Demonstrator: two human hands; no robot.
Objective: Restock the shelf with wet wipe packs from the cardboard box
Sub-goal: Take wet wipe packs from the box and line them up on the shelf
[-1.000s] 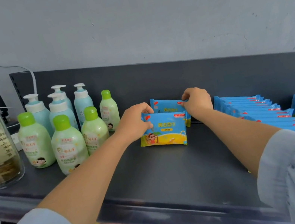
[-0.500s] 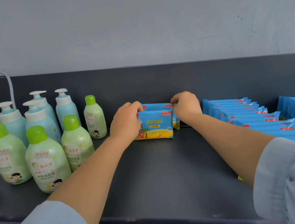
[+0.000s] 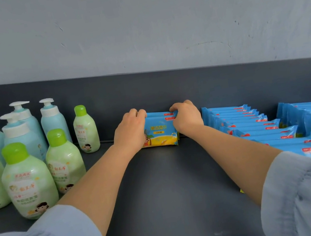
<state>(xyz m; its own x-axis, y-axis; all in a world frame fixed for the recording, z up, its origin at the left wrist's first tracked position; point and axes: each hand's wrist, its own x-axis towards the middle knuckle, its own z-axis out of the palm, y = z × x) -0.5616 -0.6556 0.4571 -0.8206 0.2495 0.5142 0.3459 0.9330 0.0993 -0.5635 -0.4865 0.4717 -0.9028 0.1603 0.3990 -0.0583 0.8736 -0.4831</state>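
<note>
Wet wipe packs (image 3: 160, 132) stand upright at the back of the shelf (image 3: 173, 187). Left hand (image 3: 130, 131) and right hand (image 3: 187, 117) clamp their ends, fingers curled over the tops. 4 pump bottles (image 3: 53, 119) stand to the left, pack rows (image 3: 256, 128) to the right.

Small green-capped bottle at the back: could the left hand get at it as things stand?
Probably yes. The small green-capped bottle stands just beside the left hand with bare shelf between them; the hand would first have to release the wet wipe packs it grips.
</note>
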